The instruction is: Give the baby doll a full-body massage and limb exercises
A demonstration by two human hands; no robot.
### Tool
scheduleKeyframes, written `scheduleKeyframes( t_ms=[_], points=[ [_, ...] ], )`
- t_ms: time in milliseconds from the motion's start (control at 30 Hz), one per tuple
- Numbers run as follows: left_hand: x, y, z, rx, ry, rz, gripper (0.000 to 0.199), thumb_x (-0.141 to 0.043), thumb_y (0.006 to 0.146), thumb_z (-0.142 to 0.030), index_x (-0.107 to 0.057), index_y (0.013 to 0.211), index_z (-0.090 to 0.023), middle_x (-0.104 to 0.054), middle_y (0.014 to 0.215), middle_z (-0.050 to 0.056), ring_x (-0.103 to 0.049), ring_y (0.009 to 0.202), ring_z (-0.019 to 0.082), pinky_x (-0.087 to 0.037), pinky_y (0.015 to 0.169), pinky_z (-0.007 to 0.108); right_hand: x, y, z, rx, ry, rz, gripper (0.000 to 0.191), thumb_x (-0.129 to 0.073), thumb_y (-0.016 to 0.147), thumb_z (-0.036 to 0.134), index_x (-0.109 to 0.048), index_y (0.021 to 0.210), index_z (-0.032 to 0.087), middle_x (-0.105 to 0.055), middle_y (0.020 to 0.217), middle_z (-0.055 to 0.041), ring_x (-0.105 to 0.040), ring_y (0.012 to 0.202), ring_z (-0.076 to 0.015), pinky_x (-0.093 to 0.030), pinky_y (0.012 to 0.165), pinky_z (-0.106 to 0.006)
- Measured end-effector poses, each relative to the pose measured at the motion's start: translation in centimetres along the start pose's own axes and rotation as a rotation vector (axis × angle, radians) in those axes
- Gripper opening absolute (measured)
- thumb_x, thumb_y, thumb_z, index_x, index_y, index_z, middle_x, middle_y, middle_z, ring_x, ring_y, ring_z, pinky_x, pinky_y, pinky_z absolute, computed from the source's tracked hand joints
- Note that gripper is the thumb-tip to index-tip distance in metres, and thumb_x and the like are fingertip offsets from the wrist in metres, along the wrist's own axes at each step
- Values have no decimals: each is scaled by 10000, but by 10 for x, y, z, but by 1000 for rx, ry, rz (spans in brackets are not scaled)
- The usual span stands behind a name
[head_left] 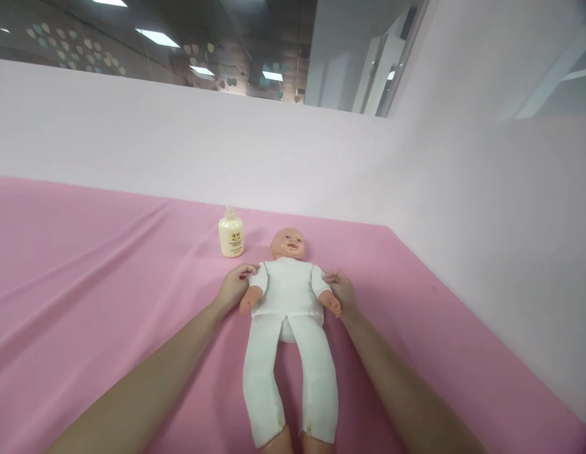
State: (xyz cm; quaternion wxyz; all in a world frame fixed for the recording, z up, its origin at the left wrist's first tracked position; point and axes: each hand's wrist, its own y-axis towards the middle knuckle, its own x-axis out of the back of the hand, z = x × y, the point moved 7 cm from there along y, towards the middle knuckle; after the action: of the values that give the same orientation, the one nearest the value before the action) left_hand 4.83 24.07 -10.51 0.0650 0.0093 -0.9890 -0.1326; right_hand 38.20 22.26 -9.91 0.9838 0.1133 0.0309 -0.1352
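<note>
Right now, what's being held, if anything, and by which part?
The left hand and right hand each touch the doll at a white sleeve; whether either grips it cannot be told.

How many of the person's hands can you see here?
2. The left hand is at the doll's sleeve nearer the bottle, and the right hand is at the other sleeve.

The pale yellow bottle, at nine o'clock from the doll's head, carries a small dark mark with a few lines of print below. These letters are too tiny; no word can be read.
</note>
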Motion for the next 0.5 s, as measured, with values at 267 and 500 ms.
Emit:
scheduleKeyframes(
  t_ms=[267, 500],
  points=[
    [-4, -5, -7, -25, 7, 31, 260, -652, 709, -308, -606, 954, -231, -677, 1255, 76, -628, 1126, 267, -458, 971, 410, -4, 3, -1, 11, -2, 67, 234, -617, 618, 259, -661, 847, 232, -722, 928, -24, -663, 910, -204, -515, 850, -352],
    [-5, -12, -24, -40, 135, 24, 314, -668, 812, -408, -598, 1074, -250, -662, 1280, 61, -600, 1161, 256, -412, 1002, 411, -14, -7, 15, 112, -15, 133, 341, -546, 728, 240, -656, 1050, 258, -687, 1162, -48, -639, 1112, -226, -505, 990, -404]
  ],
)
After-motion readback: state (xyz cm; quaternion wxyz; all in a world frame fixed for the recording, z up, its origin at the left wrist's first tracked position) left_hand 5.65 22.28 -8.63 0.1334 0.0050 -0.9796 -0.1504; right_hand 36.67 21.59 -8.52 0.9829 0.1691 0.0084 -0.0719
